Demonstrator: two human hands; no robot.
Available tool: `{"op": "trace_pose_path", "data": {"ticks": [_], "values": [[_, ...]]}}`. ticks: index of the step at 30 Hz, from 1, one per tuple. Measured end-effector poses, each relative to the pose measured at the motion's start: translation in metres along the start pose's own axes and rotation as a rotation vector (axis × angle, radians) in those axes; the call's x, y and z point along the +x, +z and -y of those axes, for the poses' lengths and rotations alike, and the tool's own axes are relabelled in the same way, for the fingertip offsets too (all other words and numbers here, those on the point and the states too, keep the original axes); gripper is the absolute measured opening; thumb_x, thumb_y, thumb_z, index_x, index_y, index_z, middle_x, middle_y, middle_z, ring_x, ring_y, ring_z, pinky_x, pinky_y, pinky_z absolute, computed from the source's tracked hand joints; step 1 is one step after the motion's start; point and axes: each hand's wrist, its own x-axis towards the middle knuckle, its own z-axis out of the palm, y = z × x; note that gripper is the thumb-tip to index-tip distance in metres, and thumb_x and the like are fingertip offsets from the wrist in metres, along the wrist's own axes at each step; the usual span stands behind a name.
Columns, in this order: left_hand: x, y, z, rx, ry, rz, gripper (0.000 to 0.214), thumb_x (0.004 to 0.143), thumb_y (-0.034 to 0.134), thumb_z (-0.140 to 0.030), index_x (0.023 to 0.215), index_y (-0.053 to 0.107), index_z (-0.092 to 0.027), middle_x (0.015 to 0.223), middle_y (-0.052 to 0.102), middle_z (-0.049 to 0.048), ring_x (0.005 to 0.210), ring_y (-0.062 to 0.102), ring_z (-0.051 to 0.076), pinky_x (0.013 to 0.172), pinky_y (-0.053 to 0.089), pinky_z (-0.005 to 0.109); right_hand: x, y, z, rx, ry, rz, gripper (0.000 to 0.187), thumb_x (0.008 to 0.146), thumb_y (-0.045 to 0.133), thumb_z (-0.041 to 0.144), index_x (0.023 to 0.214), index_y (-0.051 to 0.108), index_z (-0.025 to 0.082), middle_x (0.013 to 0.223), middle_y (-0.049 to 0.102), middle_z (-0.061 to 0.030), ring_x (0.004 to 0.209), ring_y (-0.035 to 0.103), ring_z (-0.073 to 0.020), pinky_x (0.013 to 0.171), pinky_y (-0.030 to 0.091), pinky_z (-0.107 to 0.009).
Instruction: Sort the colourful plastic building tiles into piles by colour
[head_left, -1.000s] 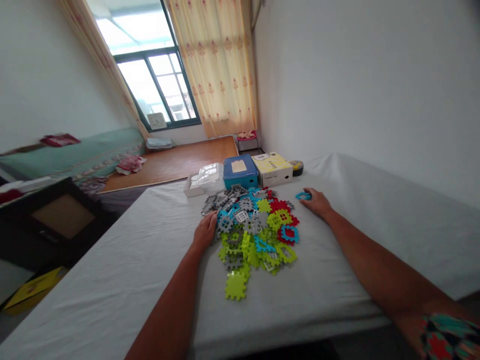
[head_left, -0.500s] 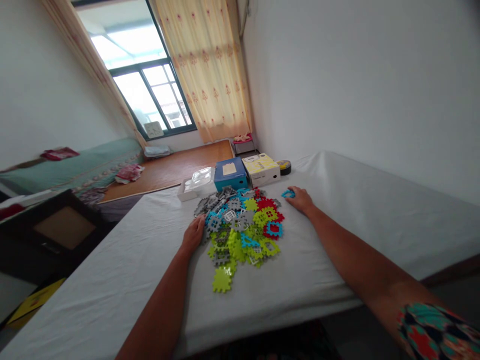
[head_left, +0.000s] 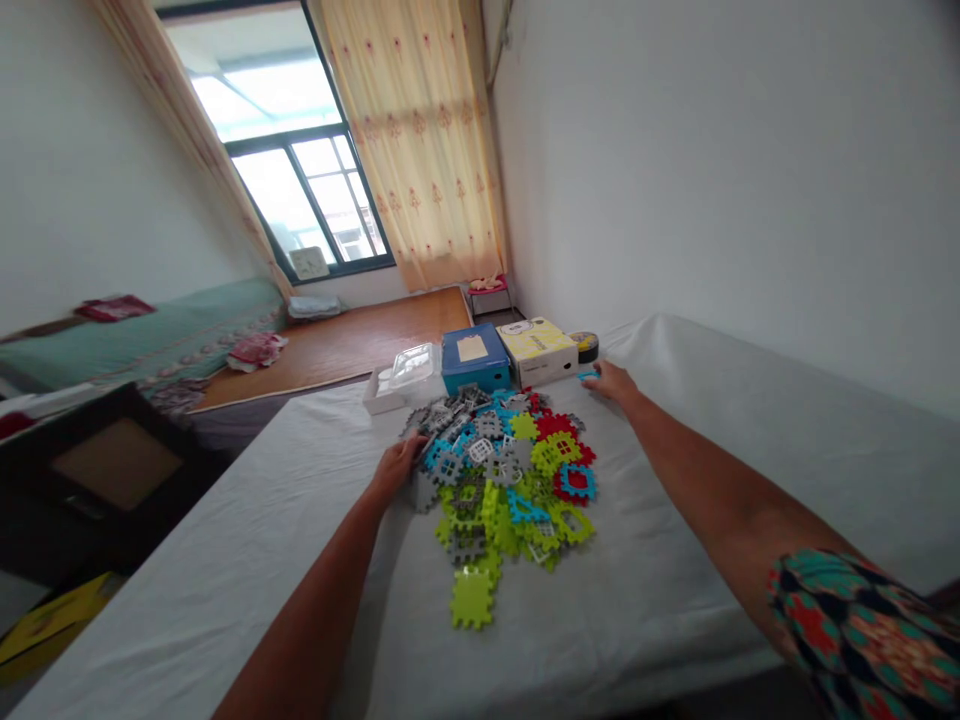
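Note:
A heap of interlocking plastic building tiles (head_left: 495, 465) in lime green, grey, blue, red and white lies on the cloth-covered table. My left hand (head_left: 395, 468) is at the heap's left edge, its fingers closed on a grey tile (head_left: 430, 447) there. Beyond the heap's far right side, my right hand (head_left: 616, 382) pinches a blue tile (head_left: 588, 375) low over the cloth. A lime green square tile (head_left: 472, 598) lies at the near end of the heap.
Behind the heap stand a white box with a clear plastic lid (head_left: 415, 366), a blue box (head_left: 475, 357) and a yellow and white box (head_left: 537, 350). A roll of tape (head_left: 586, 347) sits beside them. The white wall (head_left: 712, 180) runs along the right.
My right hand has moved a little farther away with the blue tile, closer to the tape roll. My left hand's fingers have come onto a grey tile. The view has shifted slightly.

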Motion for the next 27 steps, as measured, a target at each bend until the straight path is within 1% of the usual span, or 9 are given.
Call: {"op": "trace_pose_path", "data": {"ticks": [2,3,7,10,12,15,20,23,27], "values": [[-0.003,0.003,0.010,0.034,0.075,-0.069,0.063,0.084,0.036,-0.064,0.102,0.073,-0.016,0.098,0.074,0.0074,0.097,0.066,0.027,0.088,0.049,0.039,-0.006,0.010,-0.005,-0.064,0.063,-0.031,0.058,0.076,0.065,0.048,0.126,0.057,0.019,0.115,0.066,-0.0138,0.108,0.059,-0.0288,0.086,0.048,-0.038],[-0.005,0.004,0.015,0.046,0.106,-0.076,0.061,0.085,0.036,-0.063,0.102,0.073,-0.018,0.100,0.074,0.0062,0.098,0.065,0.026,0.089,0.048,0.038,-0.010,0.015,-0.008,-0.089,0.085,-0.041,0.062,0.077,0.062,0.051,0.129,0.054,0.019,0.118,0.064,-0.0155,0.110,0.057,-0.0302,0.086,0.047,-0.039],[-0.007,0.004,0.023,0.004,0.131,-0.016,0.061,0.087,0.036,-0.063,0.104,0.073,-0.018,0.100,0.074,0.0060,0.095,0.066,0.025,0.088,0.050,0.037,-0.016,0.024,-0.020,-0.108,0.057,-0.047,0.074,0.077,0.060,0.058,0.138,0.046,0.019,0.125,0.059,-0.0175,0.115,0.053,-0.0339,0.089,0.046,-0.044],[-0.008,0.001,0.022,-0.012,0.123,-0.001,0.063,0.086,0.037,-0.065,0.105,0.072,-0.017,0.102,0.074,0.0067,0.096,0.065,0.026,0.089,0.049,0.037,-0.013,0.021,-0.028,-0.128,0.063,-0.031,0.061,0.082,0.058,0.049,0.134,0.050,0.019,0.122,0.060,-0.0163,0.116,0.053,-0.0323,0.090,0.046,-0.043],[-0.008,-0.001,0.020,0.023,0.122,0.005,0.062,0.086,0.036,-0.065,0.106,0.072,-0.019,0.105,0.073,0.0055,0.099,0.064,0.025,0.091,0.048,0.037,-0.011,0.019,-0.032,-0.128,0.069,-0.038,0.052,0.085,0.054,0.043,0.132,0.053,0.020,0.120,0.062,-0.0151,0.114,0.054,-0.0306,0.090,0.046,-0.041],[-0.011,-0.002,0.016,0.082,0.140,0.013,0.060,0.087,0.034,-0.063,0.106,0.071,-0.020,0.108,0.071,0.0040,0.102,0.063,0.025,0.094,0.046,0.035,-0.010,0.018,-0.034,-0.139,0.050,-0.033,0.050,0.084,0.055,0.044,0.130,0.055,0.022,0.117,0.063,-0.0139,0.112,0.054,-0.0302,0.088,0.047,-0.040],[-0.014,-0.002,0.011,0.134,0.168,0.009,0.058,0.088,0.033,-0.061,0.105,0.071,-0.020,0.108,0.071,0.0042,0.104,0.062,0.024,0.096,0.045,0.034,-0.009,0.017,-0.031,-0.130,0.043,-0.052,0.051,0.081,0.058,0.043,0.128,0.056,0.022,0.117,0.065,-0.0113,0.112,0.055,-0.0295,0.089,0.047,-0.040],[-0.015,-0.003,0.009,0.151,0.169,0.005,0.059,0.088,0.032,-0.062,0.105,0.071,-0.021,0.112,0.070,0.0045,0.105,0.061,0.025,0.097,0.044,0.035,-0.008,0.010,-0.037,-0.130,0.111,-0.077,0.049,0.080,0.058,0.042,0.126,0.059,0.023,0.115,0.067,-0.0107,0.108,0.058,-0.0288,0.087,0.047,-0.040],[-0.016,-0.004,0.010,0.167,0.178,0.027,0.063,0.088,0.030,-0.064,0.108,0.069,-0.020,0.115,0.069,0.0055,0.107,0.060,0.025,0.099,0.044,0.035,-0.008,-0.006,-0.061,-0.170,0.265,-0.152,0.049,0.079,0.059,0.043,0.123,0.061,0.022,0.114,0.067,-0.0132,0.106,0.058,-0.0317,0.084,0.048,-0.045]]}}
